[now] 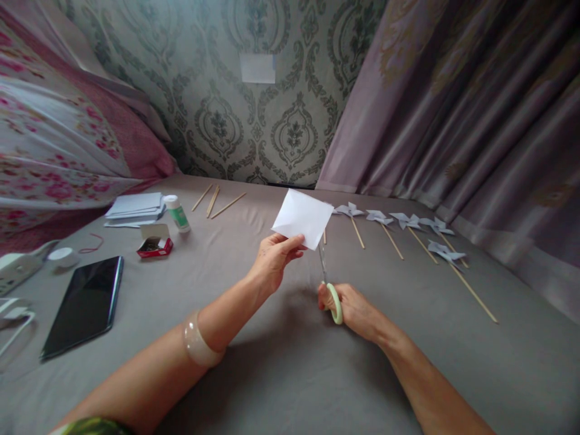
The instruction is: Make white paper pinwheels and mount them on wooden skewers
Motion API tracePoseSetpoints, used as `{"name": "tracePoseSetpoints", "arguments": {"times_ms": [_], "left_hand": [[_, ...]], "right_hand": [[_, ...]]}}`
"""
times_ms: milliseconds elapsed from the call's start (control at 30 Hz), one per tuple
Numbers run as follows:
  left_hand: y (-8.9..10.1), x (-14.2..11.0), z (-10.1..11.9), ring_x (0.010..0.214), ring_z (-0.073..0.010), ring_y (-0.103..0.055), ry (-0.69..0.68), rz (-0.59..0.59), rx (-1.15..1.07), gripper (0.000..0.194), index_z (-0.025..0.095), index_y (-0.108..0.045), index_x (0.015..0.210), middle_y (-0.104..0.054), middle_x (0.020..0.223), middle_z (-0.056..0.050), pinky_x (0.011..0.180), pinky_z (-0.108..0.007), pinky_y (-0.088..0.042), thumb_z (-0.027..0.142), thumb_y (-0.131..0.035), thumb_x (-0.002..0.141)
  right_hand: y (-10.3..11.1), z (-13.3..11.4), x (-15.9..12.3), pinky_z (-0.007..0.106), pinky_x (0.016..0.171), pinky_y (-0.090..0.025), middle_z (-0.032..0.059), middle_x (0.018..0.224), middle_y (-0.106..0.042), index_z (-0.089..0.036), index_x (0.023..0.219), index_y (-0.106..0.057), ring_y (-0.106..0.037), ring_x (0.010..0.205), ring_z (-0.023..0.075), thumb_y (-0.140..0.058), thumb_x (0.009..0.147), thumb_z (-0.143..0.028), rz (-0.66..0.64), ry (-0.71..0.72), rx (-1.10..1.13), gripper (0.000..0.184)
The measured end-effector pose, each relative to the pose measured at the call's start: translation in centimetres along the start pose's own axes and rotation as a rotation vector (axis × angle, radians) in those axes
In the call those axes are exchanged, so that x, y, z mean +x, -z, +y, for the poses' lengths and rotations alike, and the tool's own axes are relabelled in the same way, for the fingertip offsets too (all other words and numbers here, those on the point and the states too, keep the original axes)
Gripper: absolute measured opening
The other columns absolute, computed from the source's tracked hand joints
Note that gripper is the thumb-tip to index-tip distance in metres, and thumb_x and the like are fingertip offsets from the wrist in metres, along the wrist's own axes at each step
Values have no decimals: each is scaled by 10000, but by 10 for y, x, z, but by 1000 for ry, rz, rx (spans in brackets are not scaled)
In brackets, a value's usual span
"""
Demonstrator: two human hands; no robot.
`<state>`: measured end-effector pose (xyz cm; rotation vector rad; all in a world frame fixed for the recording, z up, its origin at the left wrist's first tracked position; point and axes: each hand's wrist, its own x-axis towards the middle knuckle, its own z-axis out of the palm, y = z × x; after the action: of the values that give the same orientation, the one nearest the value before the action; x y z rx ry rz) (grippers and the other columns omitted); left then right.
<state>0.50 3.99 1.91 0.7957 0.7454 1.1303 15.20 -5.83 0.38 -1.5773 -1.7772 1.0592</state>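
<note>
The cloth (290, 386) is gray and wide, with small wrinkles. From its middle, white pinwheels (406, 221) on sticks lie from 1 to 3 o'clock. Loose sticks (229, 206) lie near 11. At 10 there is a pile of white paper (135, 206), with a white and green bottle (177, 214) standing just beside it. Near 9 are an open red box (154, 246), a red string (93, 244), a round white thing (63, 257), a black tablet (84, 308) and a white plug strip (17, 269).

Dim soft daylight, faint shadows under forearms, slight blur, edges stretched by wide lens.
</note>
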Motion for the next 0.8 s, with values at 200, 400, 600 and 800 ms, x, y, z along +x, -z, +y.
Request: {"name": "tracePoseSetpoints", "arguments": {"times_ms": [200, 400, 600, 800], "left_hand": [[-3, -2, 1, 590, -120, -637, 71, 3, 3, 182, 99, -671, 734, -690, 693, -59, 565, -215, -498, 149, -777, 595], [-3, -3, -2, 591, -117, -639, 79, -8, -2, 154, 98, -670, 729, -692, 702, -57, 579, -218, -515, 131, -765, 613], [-4, -4, -2, 592, -114, -638, 70, -12, -9, 134, 99, -674, 734, -693, 715, -51, 593, -224, -519, 125, -749, 625], [-5, -5, -2, 609, -117, -635, 61, -17, -8, 148, 109, -673, 714, -697, 730, -55, 609, -235, -521, 143, -766, 605]], "right_hand": [[-1, 5, 0, 244, 492, -219, -41, 555, -351, -177, 587, -466, -305, 547, 101, -414, 857, -608, -49, 4, 26, 511], [-2, 2, 0, 249, 497, -212, -43, 570, -326, -202, 570, -376, -273, 559, 104, -442, 838, -597, -39, -4, 36, 482], [-2, 0, 0, 251, 508, -220, -45, 572, -320, -200, 575, -378, -277, 566, 101, -436, 829, -595, -17, -24, 21, 473], [-2, 0, 1, 249, 513, -228, -53, 567, -306, -198, 565, -388, -274, 567, 97, -471, 799, -622, 3, -51, 39, 491]]}}
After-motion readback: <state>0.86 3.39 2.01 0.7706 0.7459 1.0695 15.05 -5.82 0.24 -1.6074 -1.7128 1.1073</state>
